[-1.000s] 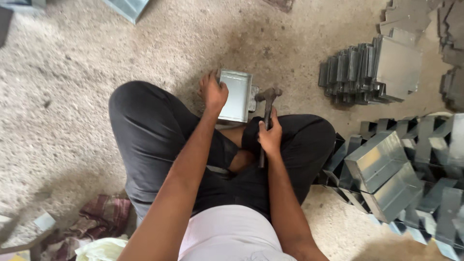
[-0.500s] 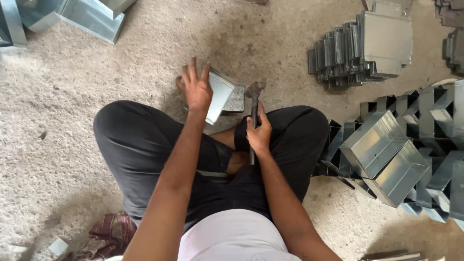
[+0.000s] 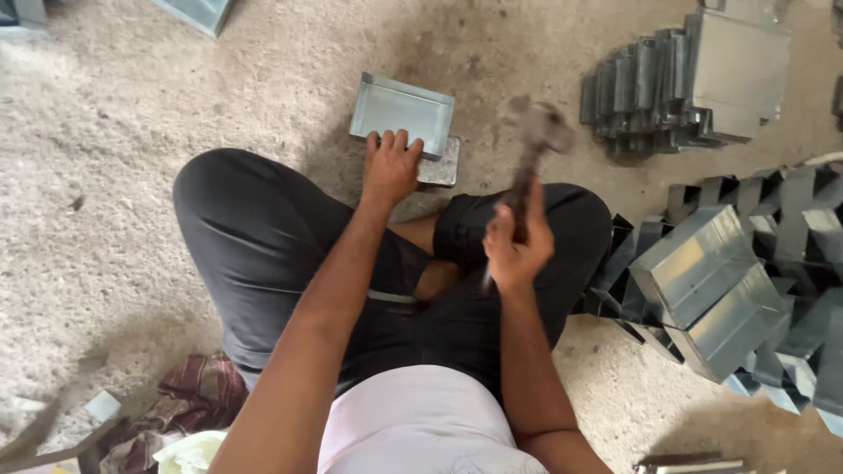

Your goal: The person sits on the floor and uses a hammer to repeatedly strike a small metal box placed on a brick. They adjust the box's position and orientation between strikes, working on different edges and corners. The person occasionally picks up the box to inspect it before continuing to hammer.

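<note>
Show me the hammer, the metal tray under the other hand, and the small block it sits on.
hammer (image 3: 536,123): head view, on the blurred head, raised by the right hand.
tray (image 3: 399,110): head view, on its flat inside.
block (image 3: 439,167): head view, on the bare corner beside the left hand.

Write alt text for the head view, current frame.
Seated cross-legged on a concrete floor, a person presses the left hand on a shallow sheet-metal tray lying on a small metal block, while the right hand holds a raised, motion-blurred hammer. Stacks of folded metal parts lie to the right.
</note>
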